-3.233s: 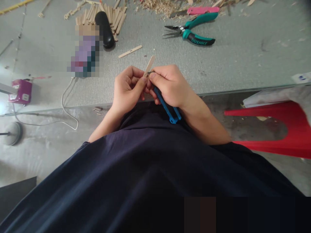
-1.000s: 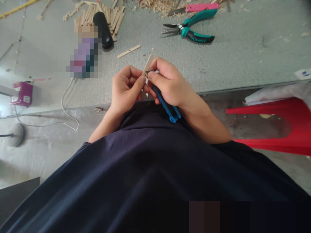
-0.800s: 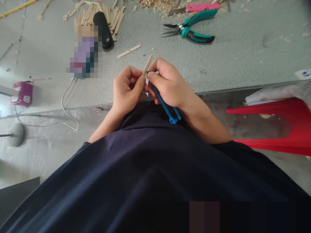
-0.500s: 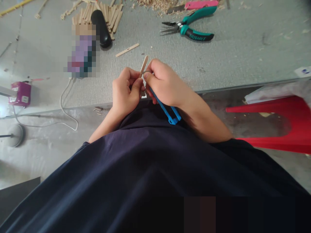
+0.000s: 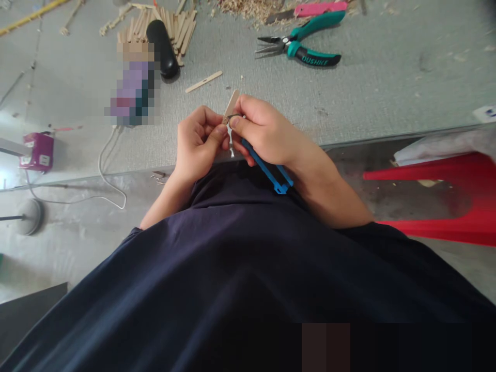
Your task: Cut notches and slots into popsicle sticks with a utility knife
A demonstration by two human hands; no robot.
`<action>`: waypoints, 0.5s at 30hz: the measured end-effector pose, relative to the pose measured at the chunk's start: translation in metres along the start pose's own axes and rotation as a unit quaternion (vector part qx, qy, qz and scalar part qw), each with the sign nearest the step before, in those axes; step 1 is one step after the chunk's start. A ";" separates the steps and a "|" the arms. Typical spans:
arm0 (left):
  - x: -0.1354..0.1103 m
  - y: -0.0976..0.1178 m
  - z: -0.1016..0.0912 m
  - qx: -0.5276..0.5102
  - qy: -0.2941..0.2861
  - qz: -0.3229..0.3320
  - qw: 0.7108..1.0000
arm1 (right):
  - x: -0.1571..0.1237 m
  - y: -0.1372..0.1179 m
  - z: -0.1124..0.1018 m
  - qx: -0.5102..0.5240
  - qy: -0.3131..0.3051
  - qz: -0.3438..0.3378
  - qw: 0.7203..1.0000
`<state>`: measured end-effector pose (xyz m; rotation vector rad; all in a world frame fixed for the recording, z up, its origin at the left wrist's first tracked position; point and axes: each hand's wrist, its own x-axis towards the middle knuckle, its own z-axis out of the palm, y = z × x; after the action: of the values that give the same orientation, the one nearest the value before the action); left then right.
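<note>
My left hand is closed around the lower end of a flat wooden stick, whose rounded tip pokes up between my two hands. My right hand is closed on a blue-handled cutter. Its blade end meets the stick beside my thumb, and the handle runs back under my palm toward my wrist. Both hands hover at the near edge of the grey table, above my dark shirt.
Teal-handled pliers and a pink knife lie at the back by wood shavings. A black cylinder rests on a pile of sticks; one loose stick lies nearer. A purple box, a white cable and a red stool flank me.
Both hands have stayed together with small shifts. The stick has turned slightly in my left fingers and the cutter's handle end has swung a little to the right.
</note>
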<state>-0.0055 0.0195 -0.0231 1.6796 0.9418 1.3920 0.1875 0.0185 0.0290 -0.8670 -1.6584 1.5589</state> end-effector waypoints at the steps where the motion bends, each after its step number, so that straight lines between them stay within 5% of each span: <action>1: 0.001 0.001 0.000 -0.006 -0.006 -0.001 1.000 | 0.000 0.000 0.000 0.007 -0.003 -0.003 1.000; 15: 0.000 0.003 0.007 -0.023 -0.006 -0.007 1.000 | -0.007 -0.005 0.003 0.064 0.020 -0.032 0.997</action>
<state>0.0011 0.0177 -0.0215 1.6425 0.9078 1.3834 0.1888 0.0107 0.0336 -0.7666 -1.5260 1.5753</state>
